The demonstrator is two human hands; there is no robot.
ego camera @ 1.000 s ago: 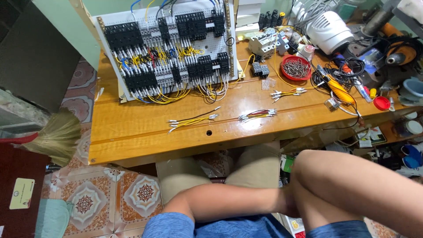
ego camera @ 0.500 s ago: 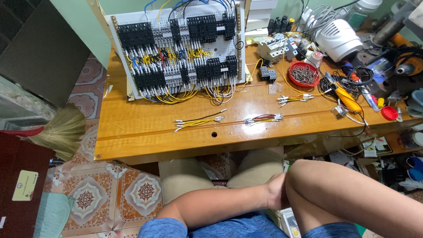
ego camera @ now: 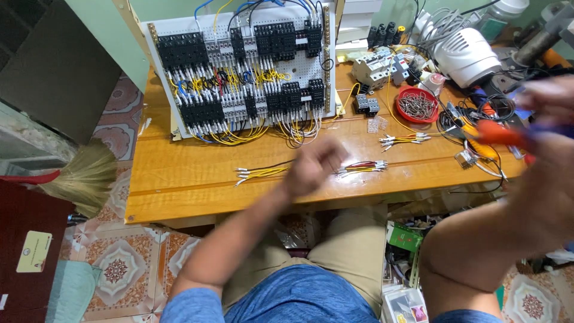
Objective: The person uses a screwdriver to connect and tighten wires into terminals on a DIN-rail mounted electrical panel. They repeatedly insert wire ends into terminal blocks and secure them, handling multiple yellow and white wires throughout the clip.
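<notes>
My left hand [ego camera: 315, 164] is blurred by motion above the front of the wooden table [ego camera: 179, 179], its fingers curled. It hovers between a bundle of short yellow wires [ego camera: 263, 173] and a bundle of red and black wires [ego camera: 362, 167]. My right hand [ego camera: 547, 119] is raised at the right edge, also blurred, and grips an orange-handled tool [ego camera: 499, 134]. A white wiring panel [ego camera: 251, 78] with black relay blocks and yellow wires leans upright at the back of the table.
A third wire bundle [ego camera: 406, 139] lies near a red bowl of small metal parts [ego camera: 417, 104]. Behind it are a white appliance [ego camera: 466, 54], loose breakers [ego camera: 373, 69] and tangled cables. A broom [ego camera: 84, 176] lies on the tiled floor at the left.
Both arms rose from my lap. My left hand moved out over the table's front; my right hand came up at the right with the orange-handled tool. The view moved closer.
</notes>
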